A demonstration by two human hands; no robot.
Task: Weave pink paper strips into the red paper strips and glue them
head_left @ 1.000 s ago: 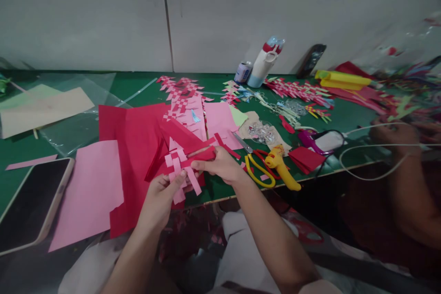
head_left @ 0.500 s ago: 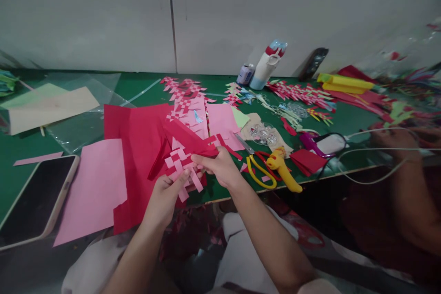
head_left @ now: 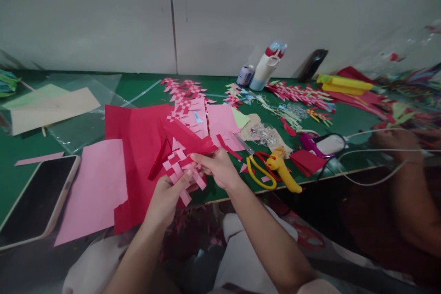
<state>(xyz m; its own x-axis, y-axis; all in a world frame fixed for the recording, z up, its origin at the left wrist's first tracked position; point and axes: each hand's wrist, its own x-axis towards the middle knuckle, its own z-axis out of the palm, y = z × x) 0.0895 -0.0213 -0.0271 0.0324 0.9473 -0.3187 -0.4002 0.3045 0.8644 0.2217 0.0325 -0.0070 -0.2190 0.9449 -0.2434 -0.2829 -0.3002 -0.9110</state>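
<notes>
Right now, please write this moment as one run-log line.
left hand: holds woven paper piece | right hand: holds same piece | nearby: red sheet, scissors, yellow gun-shaped tool

Dark-screened phone, pale case, flat at near left of the green bench. Clear plastic sheet farther back on the left. Far side, by the pale wall: small lilac can, just beside a white-and-blue bottle with red at the lid. Right of these, a dark elongated object, tilted; kind unclear. Yellow roll, far right. Near, right of centre: scissors, yellow and red handles, beside a yellow glue gun. Purple device farther right; thin white cable near it.
</notes>
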